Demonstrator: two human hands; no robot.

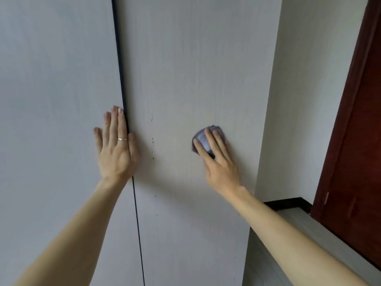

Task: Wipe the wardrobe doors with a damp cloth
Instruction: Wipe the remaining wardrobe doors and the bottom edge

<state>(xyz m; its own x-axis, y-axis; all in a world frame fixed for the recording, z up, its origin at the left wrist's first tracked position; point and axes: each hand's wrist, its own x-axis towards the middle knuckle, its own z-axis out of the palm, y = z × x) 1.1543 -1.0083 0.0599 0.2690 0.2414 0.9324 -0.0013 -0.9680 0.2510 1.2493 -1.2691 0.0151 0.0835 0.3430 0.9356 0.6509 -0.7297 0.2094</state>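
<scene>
Two pale grey wardrobe doors fill the view, the left door (53,100) and the right door (195,69), split by a thin dark gap (121,79). My left hand (116,148) lies flat with straight fingers on the left door, right at the gap, a ring on one finger. My right hand (218,159) presses a bunched purple-grey cloth (203,139) against the right door with straight fingers spread over it. Small dark specks (152,141) dot the right door between my hands.
A white wall (305,100) stands right of the wardrobe. A dark red-brown wooden door (354,141) hangs at the far right. Below it are a dark skirting strip (288,203) and a grey floor (309,234).
</scene>
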